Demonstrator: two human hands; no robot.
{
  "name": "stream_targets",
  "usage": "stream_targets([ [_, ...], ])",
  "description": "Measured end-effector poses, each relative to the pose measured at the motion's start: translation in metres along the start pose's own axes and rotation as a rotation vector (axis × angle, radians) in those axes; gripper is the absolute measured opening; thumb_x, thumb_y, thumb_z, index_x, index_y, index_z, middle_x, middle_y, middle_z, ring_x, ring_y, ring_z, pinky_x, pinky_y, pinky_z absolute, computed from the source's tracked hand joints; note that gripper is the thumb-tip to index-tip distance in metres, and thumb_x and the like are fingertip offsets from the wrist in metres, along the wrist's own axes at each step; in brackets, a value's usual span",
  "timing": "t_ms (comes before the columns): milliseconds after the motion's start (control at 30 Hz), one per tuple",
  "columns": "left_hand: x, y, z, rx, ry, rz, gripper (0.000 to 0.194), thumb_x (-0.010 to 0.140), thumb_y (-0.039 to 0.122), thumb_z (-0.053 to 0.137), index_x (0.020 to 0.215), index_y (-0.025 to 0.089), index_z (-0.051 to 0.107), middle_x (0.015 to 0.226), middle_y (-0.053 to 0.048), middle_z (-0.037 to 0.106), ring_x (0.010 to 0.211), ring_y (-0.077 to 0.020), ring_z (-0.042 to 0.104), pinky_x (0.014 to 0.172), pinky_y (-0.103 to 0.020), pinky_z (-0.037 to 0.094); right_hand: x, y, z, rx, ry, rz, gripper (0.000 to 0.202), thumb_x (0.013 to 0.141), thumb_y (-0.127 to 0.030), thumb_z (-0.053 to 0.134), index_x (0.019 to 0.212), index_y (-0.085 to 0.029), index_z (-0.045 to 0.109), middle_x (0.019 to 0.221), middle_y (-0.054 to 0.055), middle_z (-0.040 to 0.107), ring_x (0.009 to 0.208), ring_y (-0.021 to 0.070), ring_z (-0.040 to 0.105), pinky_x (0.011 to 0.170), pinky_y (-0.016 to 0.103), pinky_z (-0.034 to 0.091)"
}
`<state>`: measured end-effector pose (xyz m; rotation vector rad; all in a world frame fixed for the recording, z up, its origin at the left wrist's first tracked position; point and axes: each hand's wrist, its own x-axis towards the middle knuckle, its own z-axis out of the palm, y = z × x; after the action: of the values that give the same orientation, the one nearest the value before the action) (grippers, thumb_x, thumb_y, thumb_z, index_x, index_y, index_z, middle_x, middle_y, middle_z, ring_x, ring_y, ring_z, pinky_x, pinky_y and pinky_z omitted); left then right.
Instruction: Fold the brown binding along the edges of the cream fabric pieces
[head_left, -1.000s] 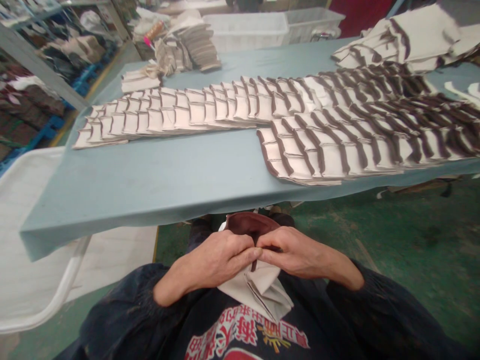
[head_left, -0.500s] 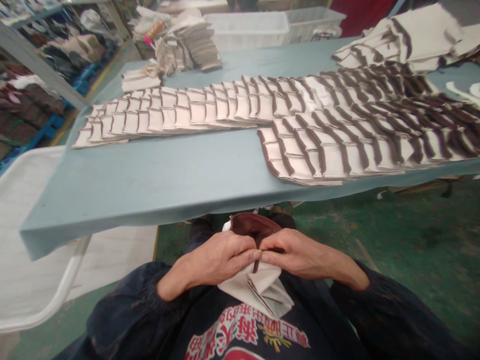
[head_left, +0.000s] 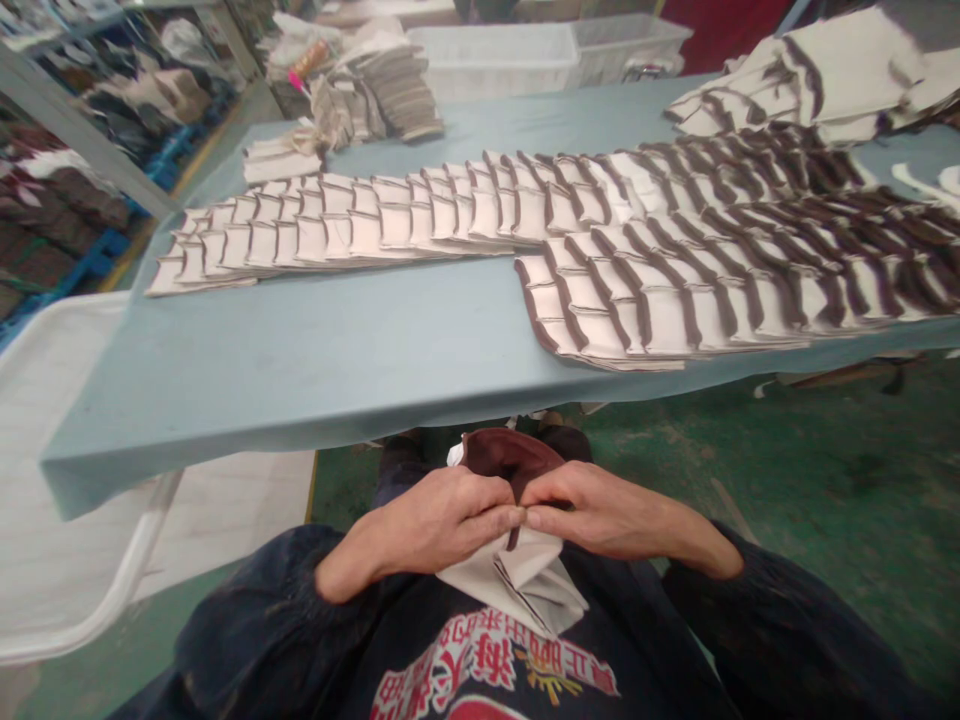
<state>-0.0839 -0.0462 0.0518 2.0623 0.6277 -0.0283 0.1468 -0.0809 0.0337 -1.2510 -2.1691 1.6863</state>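
Observation:
Close to my body, both hands pinch a beige and dark brown fabric piece (head_left: 525, 575) at its middle. My left hand (head_left: 454, 512) closes on it from the left, thumb on top. My right hand (head_left: 600, 508) grips it from the right, and the two thumbs almost meet. Beyond the fingers a reddish-brown cap-like part (head_left: 517, 447) of the cloth curves up, with a bit of white at its left. Beige folds hang down below the hands. The fingertips hide the exact spot being held.
A table under a blue-grey cloth (head_left: 315, 350) stands ahead. Overlapping rows of beige pieces with brown edging (head_left: 645, 300) lie on it, with more stacks (head_left: 397, 80) behind. Translucent plastic bins (head_left: 495, 60) stand at the back. A white-railed cart (head_left: 142, 560) is at the left.
My hands have barely moved; the fingers shift slightly at the pinched spot, and the right wrist has edged a little to the right. The cloth stays in both hands.

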Motion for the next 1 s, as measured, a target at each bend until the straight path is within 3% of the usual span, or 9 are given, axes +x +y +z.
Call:
stream_targets([
  [333, -0.001, -0.001, 0.003, -0.008, -0.018, -0.041, 0.038, 0.108, 0.04, 0.044, 0.086, 0.016, 0.064, 0.07, 0.002, 0.055, 0.064, -0.0127, 0.05, 0.062, -0.026, 0.036, 0.0, 0.003, 0.002, 0.021, 0.037, 0.044, 0.02, 0.094, -0.026, 0.057, 0.089, -0.016, 0.074, 0.079, -0.001, 0.069, 0.073, 0.0141, 0.059, 0.064, 0.024, 0.038],
  [1000, -0.001, -0.005, 0.014, -0.119, 0.034, -0.098, 0.043, 0.106, 0.046, 0.044, 0.078, 0.016, 0.058, 0.064, 0.004, 0.046, 0.059, -0.0109, 0.041, 0.055, -0.023, 0.032, 0.001, 0.007, 0.008, -0.021, 0.066, 0.061, 0.022, 0.096, -0.03, 0.058, 0.086, -0.017, 0.072, 0.076, -0.002, 0.068, 0.07, 0.0136, 0.059, 0.062, 0.024, 0.036],
])
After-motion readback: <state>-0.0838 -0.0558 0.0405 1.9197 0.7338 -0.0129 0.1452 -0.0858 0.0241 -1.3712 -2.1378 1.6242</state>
